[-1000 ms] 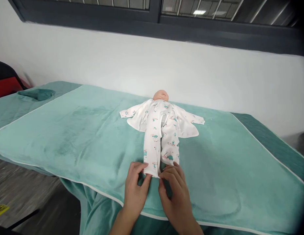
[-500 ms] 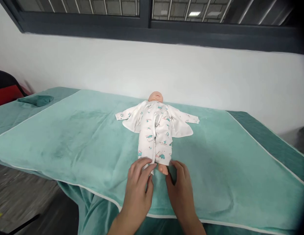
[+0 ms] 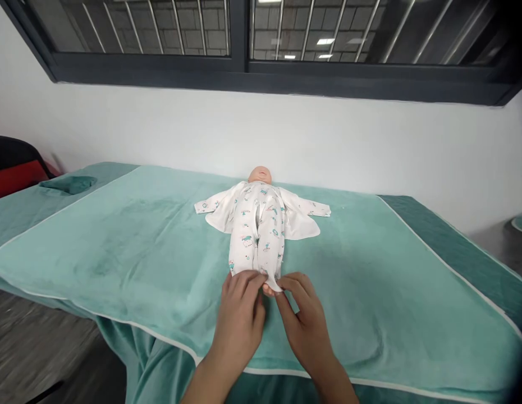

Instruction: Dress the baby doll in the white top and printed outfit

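A baby doll (image 3: 260,174) lies on its back on a teal blanket (image 3: 118,241), dressed in a white printed sleepsuit (image 3: 256,227) with its sleeves spread sideways. My left hand (image 3: 239,320) rests on the end of the suit's left trouser leg, fingers curled over the cloth. My right hand (image 3: 305,325) pinches the hem of the other trouser leg between thumb and forefinger. A bare doll foot shows between my two hands.
The blanket covers a table against a white wall (image 3: 370,146) under a dark-framed window (image 3: 244,67). A folded dark teal cloth (image 3: 67,183) lies at the far left. A red and black chair (image 3: 12,168) stands beyond the left edge. Grey floor lies below left.
My hands have pushed the trouser legs up the doll's legs, bunching them shorter. A bare foot has come out of the hem. The view has tilted upward.
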The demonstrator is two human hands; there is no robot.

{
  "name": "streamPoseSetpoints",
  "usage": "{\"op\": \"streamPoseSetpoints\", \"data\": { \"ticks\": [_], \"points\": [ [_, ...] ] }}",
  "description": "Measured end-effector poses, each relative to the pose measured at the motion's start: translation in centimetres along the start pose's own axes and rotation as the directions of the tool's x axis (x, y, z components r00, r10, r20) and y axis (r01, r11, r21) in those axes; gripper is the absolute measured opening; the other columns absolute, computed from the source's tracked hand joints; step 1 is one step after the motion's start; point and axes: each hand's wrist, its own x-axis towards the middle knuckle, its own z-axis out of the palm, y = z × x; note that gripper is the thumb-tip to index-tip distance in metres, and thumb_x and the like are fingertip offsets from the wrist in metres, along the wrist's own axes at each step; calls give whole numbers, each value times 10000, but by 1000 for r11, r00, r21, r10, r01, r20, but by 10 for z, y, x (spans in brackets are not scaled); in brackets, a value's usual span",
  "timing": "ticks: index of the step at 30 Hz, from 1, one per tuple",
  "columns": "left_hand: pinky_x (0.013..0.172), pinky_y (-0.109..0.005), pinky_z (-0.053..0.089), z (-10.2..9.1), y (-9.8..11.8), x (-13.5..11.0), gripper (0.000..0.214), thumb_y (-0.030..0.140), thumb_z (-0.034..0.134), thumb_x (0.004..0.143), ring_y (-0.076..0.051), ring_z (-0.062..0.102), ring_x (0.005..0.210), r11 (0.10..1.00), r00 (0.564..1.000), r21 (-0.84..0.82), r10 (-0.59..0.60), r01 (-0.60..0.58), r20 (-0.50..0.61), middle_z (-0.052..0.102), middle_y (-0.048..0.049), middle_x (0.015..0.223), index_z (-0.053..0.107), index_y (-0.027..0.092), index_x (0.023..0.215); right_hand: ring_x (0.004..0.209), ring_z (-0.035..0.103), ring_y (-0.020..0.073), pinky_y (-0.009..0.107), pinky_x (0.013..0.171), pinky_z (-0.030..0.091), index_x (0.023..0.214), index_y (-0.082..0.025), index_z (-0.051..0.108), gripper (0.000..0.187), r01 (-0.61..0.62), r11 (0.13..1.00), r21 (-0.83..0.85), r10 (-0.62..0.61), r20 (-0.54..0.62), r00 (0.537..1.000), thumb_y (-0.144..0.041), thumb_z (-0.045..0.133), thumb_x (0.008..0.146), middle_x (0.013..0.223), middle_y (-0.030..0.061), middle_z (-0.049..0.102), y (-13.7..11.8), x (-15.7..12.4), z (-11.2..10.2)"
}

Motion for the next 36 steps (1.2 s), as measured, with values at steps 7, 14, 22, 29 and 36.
{"op": "streamPoseSetpoints", "data": {
  "ticks": [7,14,22,29,36],
  "points": [
    [1043,-476,332,2,6,3,191,165,458,940,-218,551,1093,1000,999,-25,-5,6,33,623,-43,1130,540,255,1088,872,542,156,291,754,461,973,-221,571,82,-58,981,187,64,-23,998,-185,496,966,936,36,552,11,-13,-2],
    [1087,-521,292,-4,-6,9,87,169,476,938,-206,572,1012,1000,992,-22,18,-16,129,646,-32,1018,542,226,942,810,539,147,276,717,452,883,-216,544,62,-71,981,178,79,-34,996,-194,542,941,864,10,545,11,-14,2],
    [1174,-502,199,-7,-1,-7,197,86,465,917,-172,570,1018,988,988,-18,151,-151,31,634,-22,1013,520,235,1035,863,566,148,259,750,474,927,-223,548,106,-47,998,35,48,-46,998,-120,528,913,916,20,571,33,-27,3],
    [1122,-497,323,-14,-8,-10,83,146,539,903,-179,577,944,972,979,-143,197,-187,60,631,-26,925,559,225,920,724,566,122,223,645,458,880,-219,552,52,-50,995,-87,57,78,995,-177,566,907,822,-6,580,37,-46,-2],
    [1015,-366,436,-25,-63,56,202,265,455,977,-191,568,1138,952,977,-299,-126,70,-171,635,-58,1170,637,231,1060,689,574,147,252,604,420,783,-204,617,284,-246,969,7,246,35,969,-414,518,945,741,5,627,39,35,-39]
  ]
}}
